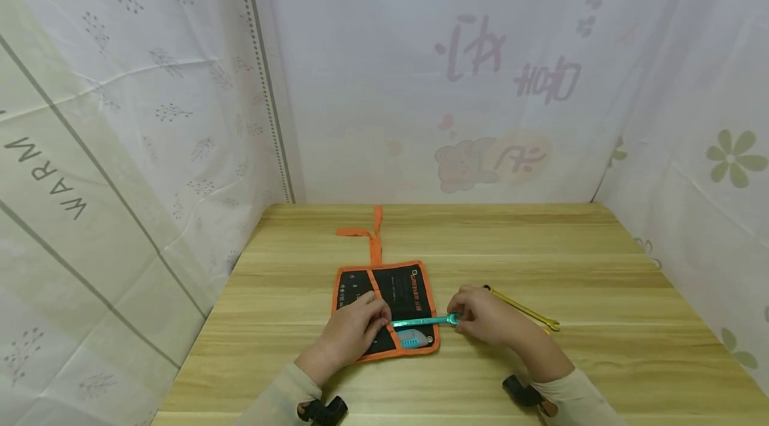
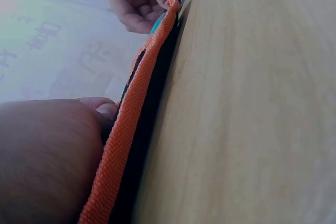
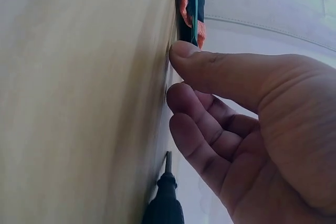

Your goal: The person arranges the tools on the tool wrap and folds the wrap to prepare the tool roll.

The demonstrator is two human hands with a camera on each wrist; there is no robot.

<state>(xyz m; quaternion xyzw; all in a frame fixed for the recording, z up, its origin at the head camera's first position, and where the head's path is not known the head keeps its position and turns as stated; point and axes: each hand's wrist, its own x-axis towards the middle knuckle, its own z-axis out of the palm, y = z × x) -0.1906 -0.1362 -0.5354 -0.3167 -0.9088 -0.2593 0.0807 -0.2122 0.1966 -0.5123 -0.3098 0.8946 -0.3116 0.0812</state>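
A black tool pouch with orange trim lies unfolded on the table, its upper flap printed with lettering. Across it runs a shiny teal wrench, one end at the orange pocket edge. My left hand pinches that pocket edge between thumb and fingers. At the wrench's other end, just past the pouch's right border, my right hand holds it between thumb and fingertips. Beneath the wrench a light-blue and grey tool sits partly in a pocket. The right wrist view shows the right thumb against the wrench's end.
Right of the right hand lies a yellow wrench, partly hidden by the arm. A dark-handled tool with a thin shaft appears low in the right wrist view. Orange tie straps stretch from the pouch toward the table's back edge.
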